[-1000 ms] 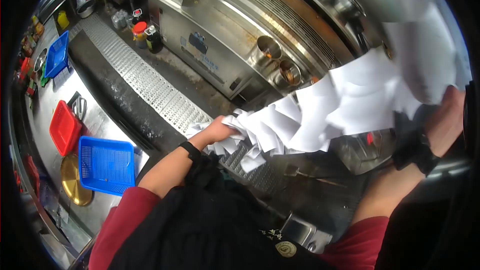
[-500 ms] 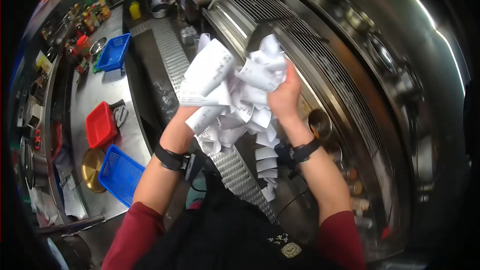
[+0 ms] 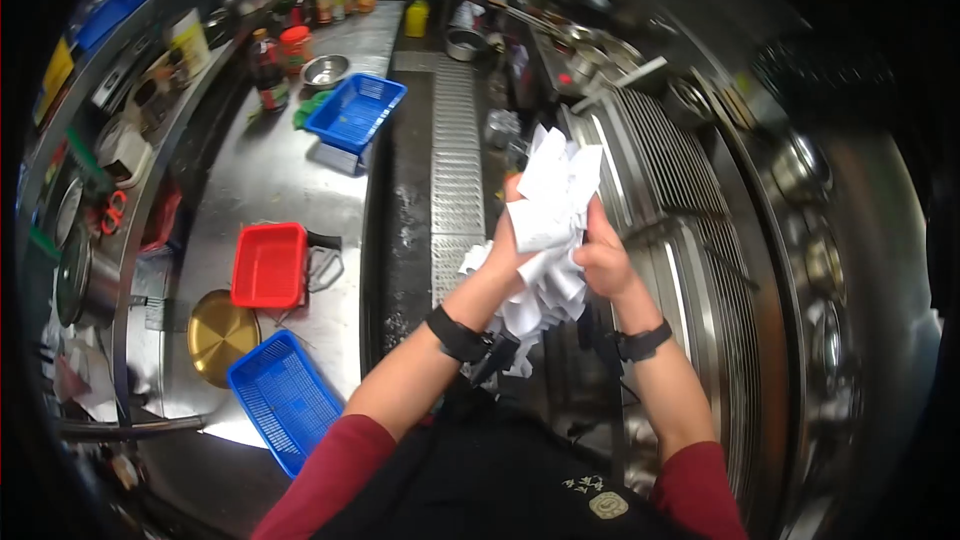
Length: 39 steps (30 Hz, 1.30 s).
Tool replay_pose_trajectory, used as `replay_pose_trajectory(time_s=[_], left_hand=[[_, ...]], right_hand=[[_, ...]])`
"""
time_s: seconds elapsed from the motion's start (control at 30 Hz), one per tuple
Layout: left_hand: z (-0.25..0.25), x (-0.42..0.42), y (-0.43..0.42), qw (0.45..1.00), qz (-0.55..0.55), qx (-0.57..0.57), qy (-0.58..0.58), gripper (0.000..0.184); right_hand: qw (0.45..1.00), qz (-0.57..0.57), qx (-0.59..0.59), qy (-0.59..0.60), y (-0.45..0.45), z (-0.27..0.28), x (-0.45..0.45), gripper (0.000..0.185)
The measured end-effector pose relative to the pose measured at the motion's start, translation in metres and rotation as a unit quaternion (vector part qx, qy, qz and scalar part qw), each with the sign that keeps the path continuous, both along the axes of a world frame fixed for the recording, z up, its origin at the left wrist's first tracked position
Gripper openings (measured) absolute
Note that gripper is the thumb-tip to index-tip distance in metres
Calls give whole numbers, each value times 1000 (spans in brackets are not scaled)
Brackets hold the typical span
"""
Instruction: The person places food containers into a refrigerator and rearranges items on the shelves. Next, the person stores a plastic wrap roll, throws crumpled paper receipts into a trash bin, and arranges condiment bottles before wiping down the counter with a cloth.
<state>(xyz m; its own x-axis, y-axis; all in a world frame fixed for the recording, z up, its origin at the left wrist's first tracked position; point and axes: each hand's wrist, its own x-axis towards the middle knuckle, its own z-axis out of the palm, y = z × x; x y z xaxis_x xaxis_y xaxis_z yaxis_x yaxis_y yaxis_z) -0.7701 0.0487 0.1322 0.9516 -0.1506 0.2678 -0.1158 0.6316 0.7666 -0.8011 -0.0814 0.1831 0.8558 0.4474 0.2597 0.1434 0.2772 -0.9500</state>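
A bunched pile of white paper receipts (image 3: 545, 230) is squeezed between my two hands in front of my body, with curled strips hanging below. My left hand (image 3: 508, 240) presses on the pile's left side, its fingers partly hidden by the paper. From the right, my right hand (image 3: 605, 258) grips the same pile with the thumb in front. Faint print shows on some slips. Both wrists wear black bands.
Along the steel counter (image 3: 290, 195) on the left are a red basket (image 3: 270, 265), two blue baskets (image 3: 287, 402), a gold round lid (image 3: 222, 338), a metal bowl (image 3: 325, 71) and bottles. A slatted metal grill (image 3: 680, 170) runs on the right. A perforated floor strip (image 3: 457, 160) lies between.
My hands have drawn closer together, squeezing the spread-out receipts into a narrower, taller bundle. The view has turned left, showing more of the counter.
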Motion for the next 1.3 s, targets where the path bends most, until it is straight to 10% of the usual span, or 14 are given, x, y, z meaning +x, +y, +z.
replay_pose_trajectory(time_s=[0.27, 0.37, 0.77, 1.13, 1.3], left_hand=[[-22, 105, 1, 982, 151, 79, 81, 66], [-23, 162, -1, 991, 71, 7, 118, 32], [-6, 430, 20, 979, -34, 112, 167, 31], [-20, 680, 85, 981, 10, 174, 85, 35], [-41, 815, 107, 903, 170, 394, 34, 39]], right_hand=[[993, -27, -104, -55, 14, -42, 125, 129], [995, -71, -63, -11, 8, -60, 188, 129], [984, -114, -134, 11, -5, -76, 486, 72], [984, -66, -150, -66, 54, -88, 747, 58], [981, -122, -130, -71, 94, -69, 865, 59]])
